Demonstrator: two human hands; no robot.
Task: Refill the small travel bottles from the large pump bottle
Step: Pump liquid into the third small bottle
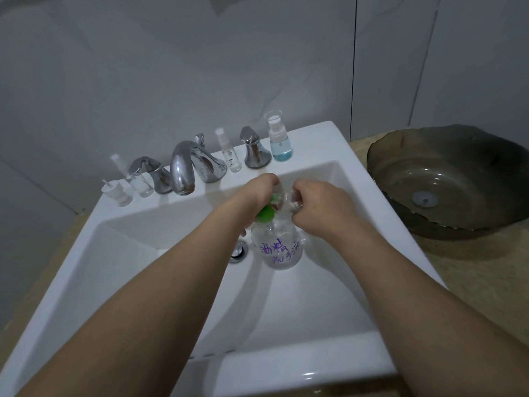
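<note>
The large clear pump bottle (279, 247), marked with purple writing and fitted with a green pump head (265, 212), stands inside the white sink (329, 144). My left hand (254, 196) curls over the green pump head from above. My right hand (317, 207) grips a small clear travel bottle (289, 197) held at the pump's spout; most of that bottle is hidden by my fingers. On the sink's back ledge stand a small bottle with blue liquid (279, 138), a slim clear spray bottle (229, 153) and an uncapped clear bottle (141, 184).
A chrome faucet (189, 164) with two handles (148, 173) (253, 149) sits on the back ledge. A loose white pump cap (117, 191) lies at the ledge's left end. The drain (239, 252) is left of the big bottle. A dark glass basin (446, 179) sits on the right counter.
</note>
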